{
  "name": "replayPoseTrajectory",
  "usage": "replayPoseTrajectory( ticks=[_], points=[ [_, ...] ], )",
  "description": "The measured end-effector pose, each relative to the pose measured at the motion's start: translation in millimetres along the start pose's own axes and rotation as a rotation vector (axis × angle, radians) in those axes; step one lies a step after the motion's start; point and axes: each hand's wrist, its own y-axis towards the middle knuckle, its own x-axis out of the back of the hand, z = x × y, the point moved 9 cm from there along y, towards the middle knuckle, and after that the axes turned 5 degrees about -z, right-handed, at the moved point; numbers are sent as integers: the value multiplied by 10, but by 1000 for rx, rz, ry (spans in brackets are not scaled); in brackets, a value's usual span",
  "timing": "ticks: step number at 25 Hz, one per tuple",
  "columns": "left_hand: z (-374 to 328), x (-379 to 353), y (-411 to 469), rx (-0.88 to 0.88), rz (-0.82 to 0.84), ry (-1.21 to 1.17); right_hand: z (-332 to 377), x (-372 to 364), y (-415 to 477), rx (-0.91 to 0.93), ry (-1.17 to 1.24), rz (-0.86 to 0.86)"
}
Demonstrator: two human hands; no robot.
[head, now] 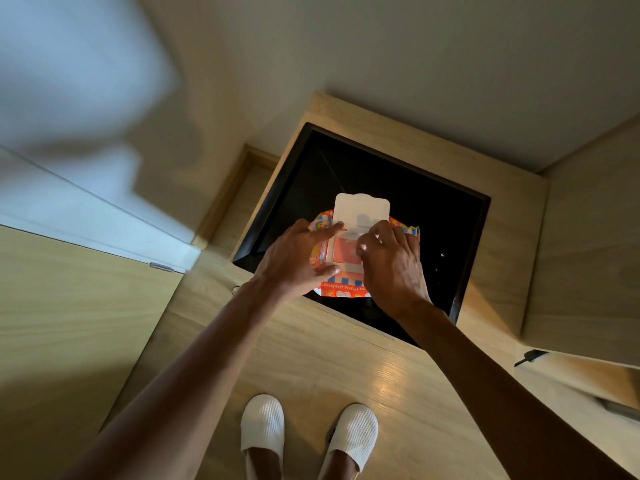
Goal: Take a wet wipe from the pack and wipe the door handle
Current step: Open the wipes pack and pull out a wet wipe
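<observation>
A colourful orange wet wipe pack (341,289) lies on a black surface (433,230) set in a wooden unit. Its white lid (362,209) is flipped up and away from me, showing the pink opening (344,251). My left hand (298,258) grips the pack's left side, thumb near the front and index finger at the lid hinge. My right hand (391,261) rests over the pack's right side with fingertips pinched at the opening; whether it holds a wipe is hidden. No door handle is visible.
A wooden frame (512,216) surrounds the black surface. A pale door (69,216) with a metal hinge (161,267) stands at the left, a wooden panel at the right. My feet in white slippers (263,424) stand on the wooden floor.
</observation>
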Motion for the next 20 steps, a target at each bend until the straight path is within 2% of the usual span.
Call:
replayPoseTrajectory(
  ticks=[3,7,11,17,20],
  points=[
    [-10,16,10,5,-3,-2,87,46,-14,24,-11,-7],
    [2,15,-4,15,-9,-10,-85,151,4,-81,73,-92],
    [10,-4,-13,14,-3,-5,-63,159,-43,-23,82,-90],
    [-4,-6,-15,26,8,-18,-2,121,-11,-1,36,-29],
    [-12,-1,-18,27,5,-27,13,19,-1,13,-37,66]
  ],
)
